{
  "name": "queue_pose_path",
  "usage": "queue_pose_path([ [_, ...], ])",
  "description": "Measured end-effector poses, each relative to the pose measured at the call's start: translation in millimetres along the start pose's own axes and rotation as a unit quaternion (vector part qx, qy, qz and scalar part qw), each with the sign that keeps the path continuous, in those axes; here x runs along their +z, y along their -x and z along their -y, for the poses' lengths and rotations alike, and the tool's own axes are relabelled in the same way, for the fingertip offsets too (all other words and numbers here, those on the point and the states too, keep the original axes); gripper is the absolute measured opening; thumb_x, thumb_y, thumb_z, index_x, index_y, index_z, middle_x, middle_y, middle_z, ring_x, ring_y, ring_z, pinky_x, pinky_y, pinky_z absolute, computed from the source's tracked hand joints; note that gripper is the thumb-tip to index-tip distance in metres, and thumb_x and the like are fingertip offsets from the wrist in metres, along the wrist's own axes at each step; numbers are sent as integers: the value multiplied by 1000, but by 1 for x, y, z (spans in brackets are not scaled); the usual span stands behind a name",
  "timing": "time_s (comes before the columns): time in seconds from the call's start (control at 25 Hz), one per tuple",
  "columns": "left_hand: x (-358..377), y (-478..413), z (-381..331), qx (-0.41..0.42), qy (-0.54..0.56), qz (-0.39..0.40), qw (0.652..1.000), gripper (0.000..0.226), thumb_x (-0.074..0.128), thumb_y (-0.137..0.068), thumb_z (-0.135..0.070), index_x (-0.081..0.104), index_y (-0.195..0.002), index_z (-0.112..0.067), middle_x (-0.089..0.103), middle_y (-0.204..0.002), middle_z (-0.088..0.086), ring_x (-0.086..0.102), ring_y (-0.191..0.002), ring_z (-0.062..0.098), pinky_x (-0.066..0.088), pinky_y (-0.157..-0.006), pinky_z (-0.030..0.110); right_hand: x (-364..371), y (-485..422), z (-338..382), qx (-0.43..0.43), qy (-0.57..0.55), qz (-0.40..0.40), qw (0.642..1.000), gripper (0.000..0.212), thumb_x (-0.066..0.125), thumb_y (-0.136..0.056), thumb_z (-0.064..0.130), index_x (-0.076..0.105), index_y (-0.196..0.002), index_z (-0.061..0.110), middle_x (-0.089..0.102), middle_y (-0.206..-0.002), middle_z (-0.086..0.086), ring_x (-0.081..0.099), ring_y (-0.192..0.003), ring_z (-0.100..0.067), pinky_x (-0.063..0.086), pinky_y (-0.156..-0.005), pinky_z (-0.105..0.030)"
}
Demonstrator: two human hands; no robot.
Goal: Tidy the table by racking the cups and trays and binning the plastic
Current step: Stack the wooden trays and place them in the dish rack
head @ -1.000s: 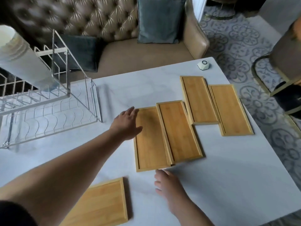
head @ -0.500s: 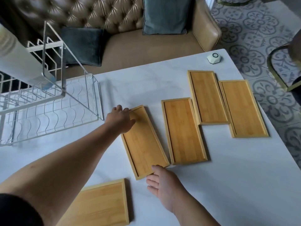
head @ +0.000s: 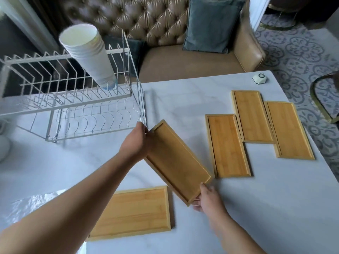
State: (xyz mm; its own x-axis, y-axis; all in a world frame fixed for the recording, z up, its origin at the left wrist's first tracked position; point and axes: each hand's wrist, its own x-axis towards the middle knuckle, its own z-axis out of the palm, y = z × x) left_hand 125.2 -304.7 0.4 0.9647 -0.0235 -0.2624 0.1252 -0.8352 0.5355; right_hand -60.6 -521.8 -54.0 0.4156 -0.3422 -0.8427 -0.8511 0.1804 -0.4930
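I hold one bamboo tray between both hands, tilted and slanted above the white table. My left hand grips its far left end, beside the wire rack's corner. My right hand grips its near right corner. Three more trays lie flat on the right: one, one and one. Another tray lies near me, partly under my left arm. A stack of white paper cups stands in the white wire dish rack. Clear plastic lies at the lower left.
A small white round device sits at the table's far right corner. A tufted sofa with grey cushions runs behind the table. A chair with a gold frame stands off the right edge. A white object shows at the left edge.
The tray that lay flat under my hands has been gripped at both ends, lifted and swung left toward the rack. The view has shifted left, so the cup stack shows fully.
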Motion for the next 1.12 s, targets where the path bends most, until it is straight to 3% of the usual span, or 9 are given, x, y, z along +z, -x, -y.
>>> queue_pose_path([
  [0.08, -13, 34, 31, -33, 42, -29, 998, 21, 46, -99, -49, 46, -96, -28, 58, -80, -11, 56, -70, 6, 35, -52, 28, -3, 13, 2, -106, 115, -52, 986, 34, 49, -105, 42, 57, -94, 11, 72, -87, -19, 74, -77, -35, 64, -75, -55],
  [0.16, -22, 71, 70, -53, 48, -41, 997, 24, 47, -101, -49, 48, -97, -25, 58, -80, -11, 55, -71, 5, 35, -53, 29, 2, 27, 3, -187, 233, -87, 950, 38, 50, -104, 40, 54, -82, 10, 68, -76, -13, 69, -72, -34, 61, -70, -50],
  [0.32, -28, 139, 141, -93, 10, -42, 995, 28, 46, -102, -47, 47, -88, -24, 57, -73, -5, 56, -68, 23, 37, -59, 37, 30, 52, -10, -264, 365, -107, 886, 39, 49, -103, 38, 44, -74, 13, 58, -65, -6, 58, -64, -30, 41, -57, -38],
  [0.44, -26, 179, 178, -111, -39, -42, 992, 33, 41, -103, -46, 40, -79, -24, 52, -66, -5, 52, -65, 28, 37, -61, 38, 48, 67, -34, -285, 414, -99, 859, 37, 47, -103, 38, 39, -75, 15, 60, -67, -8, 59, -68, -35, 39, -56, -37],
  [0.56, -17, 205, 203, -112, -58, -15, 992, 33, 36, -105, -43, 35, -78, -24, 48, -65, -6, 49, -64, 28, 36, -59, 39, 61, 73, -53, -304, 465, -98, 826, 32, 45, -105, 37, 41, -80, 16, 67, -74, -13, 65, -73, -37, 48, -59, -39],
  [0.72, -11, 209, 220, -135, -51, -14, 989, 32, 32, -105, -38, 33, -76, -23, 53, -68, -4, 47, -58, 14, 28, -50, 36, 76, 70, -59, -324, 503, -115, 793, 30, 41, -107, 35, 45, -86, 14, 69, -81, -11, 68, -79, -36, 50, -61, -40],
  [1.12, 1, 198, 237, -157, -26, -9, 987, 30, 33, -106, -41, 37, -82, -22, 58, -72, 0, 55, -66, 27, 37, -57, 39, 94, 50, -65, -323, 529, -120, 776, 27, 36, -108, 37, 47, -97, 14, 72, -91, -9, 70, -86, -34, 48, -64, -38],
])
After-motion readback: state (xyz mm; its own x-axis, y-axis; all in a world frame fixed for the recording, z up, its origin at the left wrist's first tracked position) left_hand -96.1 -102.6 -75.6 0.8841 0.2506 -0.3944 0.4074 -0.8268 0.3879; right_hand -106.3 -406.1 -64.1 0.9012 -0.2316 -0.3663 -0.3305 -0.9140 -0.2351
